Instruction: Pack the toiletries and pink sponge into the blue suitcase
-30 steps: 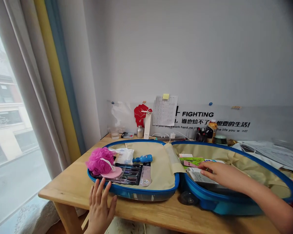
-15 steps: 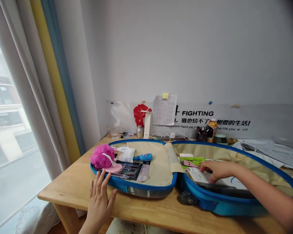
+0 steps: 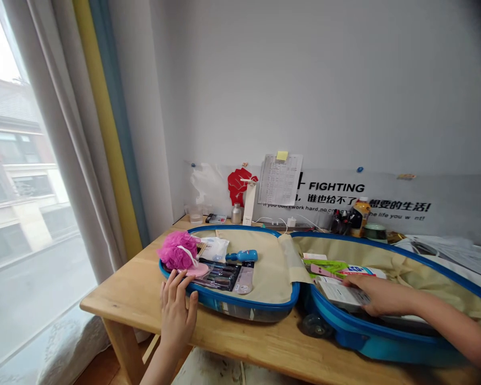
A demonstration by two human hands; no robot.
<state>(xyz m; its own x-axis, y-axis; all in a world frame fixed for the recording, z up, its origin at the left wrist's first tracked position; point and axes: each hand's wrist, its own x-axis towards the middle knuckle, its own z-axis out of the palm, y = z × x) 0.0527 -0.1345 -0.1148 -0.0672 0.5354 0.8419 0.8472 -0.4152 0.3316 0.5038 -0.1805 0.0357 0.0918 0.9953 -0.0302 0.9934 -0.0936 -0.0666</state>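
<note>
A blue suitcase (image 3: 264, 307) lies wide open on a wooden desk (image 3: 136, 291), its two halves lined in beige. My left hand (image 3: 177, 313) rests flat, fingers spread, against the front rim of the left half, just below a pink bath sponge (image 3: 178, 250) and a dark pack of brushes (image 3: 220, 275). A small blue bottle (image 3: 240, 255) and a white pouch (image 3: 215, 247) lie beside them. My right hand (image 3: 374, 295) lies inside the right half, fingers pressed down on a white box (image 3: 339, 293), near a green and pink packet (image 3: 324, 266).
Curtains (image 3: 88, 133) and a window fill the left side. Along the wall behind the suitcase stand a white lamp (image 3: 248, 200), small jars, an orange-capped bottle (image 3: 359, 209) and a green tin (image 3: 374, 231). Papers (image 3: 444, 248) lie at the right. The desk's left corner (image 3: 84, 307) is close.
My left hand has slid up from the desk edge onto the suitcase rim. My right hand has moved down from the green packet onto the white box. The view has shifted left.
</note>
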